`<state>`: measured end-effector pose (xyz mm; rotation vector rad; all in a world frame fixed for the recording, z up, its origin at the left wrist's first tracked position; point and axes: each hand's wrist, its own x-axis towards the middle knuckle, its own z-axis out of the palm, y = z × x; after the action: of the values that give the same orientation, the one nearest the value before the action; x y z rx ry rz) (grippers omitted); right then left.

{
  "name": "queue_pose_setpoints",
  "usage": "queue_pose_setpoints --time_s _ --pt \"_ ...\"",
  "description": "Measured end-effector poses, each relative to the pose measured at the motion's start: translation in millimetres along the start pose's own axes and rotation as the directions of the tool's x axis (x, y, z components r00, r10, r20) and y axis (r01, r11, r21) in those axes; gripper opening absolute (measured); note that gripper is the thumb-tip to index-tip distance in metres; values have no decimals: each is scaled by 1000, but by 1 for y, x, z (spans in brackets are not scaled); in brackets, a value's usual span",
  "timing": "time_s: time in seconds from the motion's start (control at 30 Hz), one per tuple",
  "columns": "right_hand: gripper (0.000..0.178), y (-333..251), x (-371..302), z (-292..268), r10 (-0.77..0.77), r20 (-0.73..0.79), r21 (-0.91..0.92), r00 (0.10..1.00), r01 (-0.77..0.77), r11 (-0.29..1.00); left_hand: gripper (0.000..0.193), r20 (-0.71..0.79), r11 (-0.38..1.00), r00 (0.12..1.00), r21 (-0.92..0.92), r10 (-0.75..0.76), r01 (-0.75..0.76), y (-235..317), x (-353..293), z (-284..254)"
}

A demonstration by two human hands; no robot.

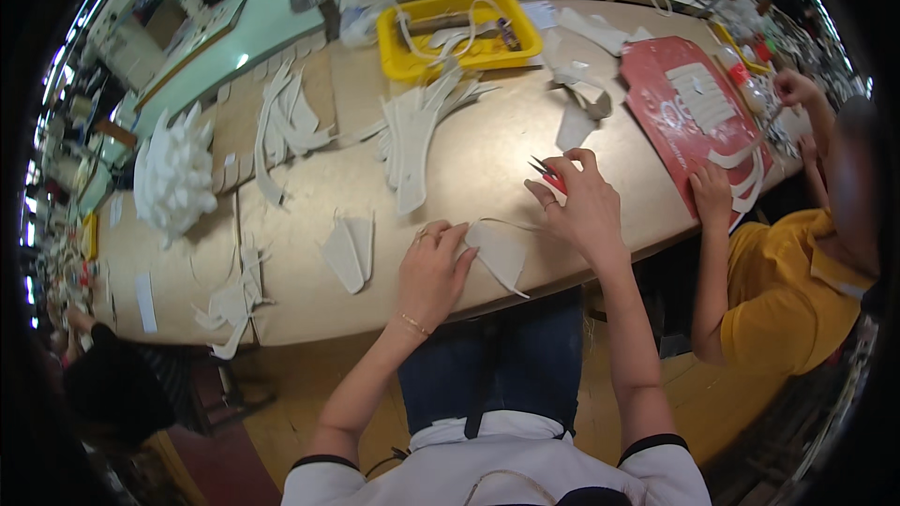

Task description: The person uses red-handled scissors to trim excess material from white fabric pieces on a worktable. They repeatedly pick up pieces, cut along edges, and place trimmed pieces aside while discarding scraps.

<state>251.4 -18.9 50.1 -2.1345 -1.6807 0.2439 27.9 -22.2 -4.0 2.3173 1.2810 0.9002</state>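
Observation:
My right hand point(589, 211) is closed around small red-handled thread snips point(553, 178), raised a little above the table with the dark blades pointing up and left. My left hand point(434, 269) rests near the table's front edge, its thumb and fingers gripping the left corner of an off-white shaped fabric piece point(499, 256). A thin thread or strip runs from the top of that piece toward my right hand. Left of my left hand lies a folded piece of similar fabric point(350, 255).
Beyond my hands lie a stack of off-white cut pieces point(410, 155) and a yellow tray point(459, 61). At left stand a white foamy-looking heap point(175, 178) and loose scraps point(234, 300). A co-worker in a yellow shirt point(783, 290) works at right beside a red board point(661, 112).

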Motion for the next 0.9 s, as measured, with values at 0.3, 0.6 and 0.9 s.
queue_pose_setpoints --time_s 0.3,0.6,0.9 --pt "33 -36 17 19 -155 369 9 917 164 986 27 63 998 996 -32 64 -62 -11 5 5" --pt "51 -47 17 24 182 541 115 821 -287 951 28 105 990 985 -18 140 -139 -21 5 9" --pt "51 -47 19 33 247 514 -19 821 -277 961 30 100 993 988 -4 117 -117 -18 3 9"
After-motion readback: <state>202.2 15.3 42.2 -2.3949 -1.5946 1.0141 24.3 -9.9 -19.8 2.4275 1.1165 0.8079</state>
